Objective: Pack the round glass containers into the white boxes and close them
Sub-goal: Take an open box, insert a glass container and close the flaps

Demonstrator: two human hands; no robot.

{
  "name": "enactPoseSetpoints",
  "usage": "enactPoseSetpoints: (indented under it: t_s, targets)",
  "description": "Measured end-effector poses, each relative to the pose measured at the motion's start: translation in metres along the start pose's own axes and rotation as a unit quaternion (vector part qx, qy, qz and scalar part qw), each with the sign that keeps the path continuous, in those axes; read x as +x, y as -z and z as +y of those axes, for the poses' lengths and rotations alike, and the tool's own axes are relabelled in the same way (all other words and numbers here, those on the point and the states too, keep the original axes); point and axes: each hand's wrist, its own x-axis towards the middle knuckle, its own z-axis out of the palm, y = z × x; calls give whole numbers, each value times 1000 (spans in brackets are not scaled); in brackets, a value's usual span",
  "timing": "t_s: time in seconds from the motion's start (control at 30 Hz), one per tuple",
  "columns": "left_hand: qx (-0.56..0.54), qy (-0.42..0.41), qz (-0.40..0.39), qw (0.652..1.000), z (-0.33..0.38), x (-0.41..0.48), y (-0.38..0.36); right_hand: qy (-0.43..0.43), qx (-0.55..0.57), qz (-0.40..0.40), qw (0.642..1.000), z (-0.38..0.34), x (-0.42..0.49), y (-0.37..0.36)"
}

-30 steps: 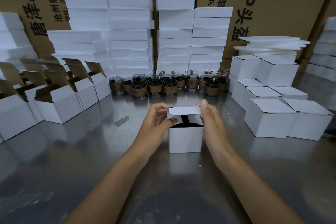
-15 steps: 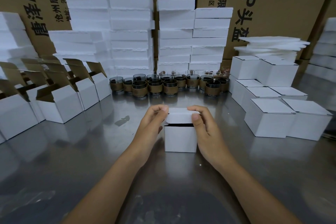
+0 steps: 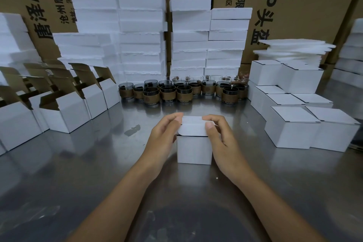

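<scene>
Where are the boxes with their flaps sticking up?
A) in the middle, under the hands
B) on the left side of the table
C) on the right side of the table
B: the open boxes with raised brown flaps stand at the left of the table. The closed boxes sit at the right, and the white box in the middle has its lid folded down.

I see a shiny steel table (image 3: 78,182) running back to brown cartons (image 3: 304,6) printed with black characters. Stacks of white foam blocks (image 3: 141,35) stand against them. A pile of thin foam sheets (image 3: 294,49) sits at the right. A dark scrap (image 3: 132,130) and a white speck (image 3: 216,178) lie on the steel.
</scene>
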Motion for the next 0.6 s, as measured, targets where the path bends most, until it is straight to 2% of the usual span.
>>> enactPoseSetpoints:
  t_s: [0.33,0.6]
  targets:
    - [94,-83,-9,992,-1,-2,2,7,-32,-7,999,-2,-1,2]
    - [115,-112,2,987,-6,-2,1,10,-33,0,999,-3,-2,3]
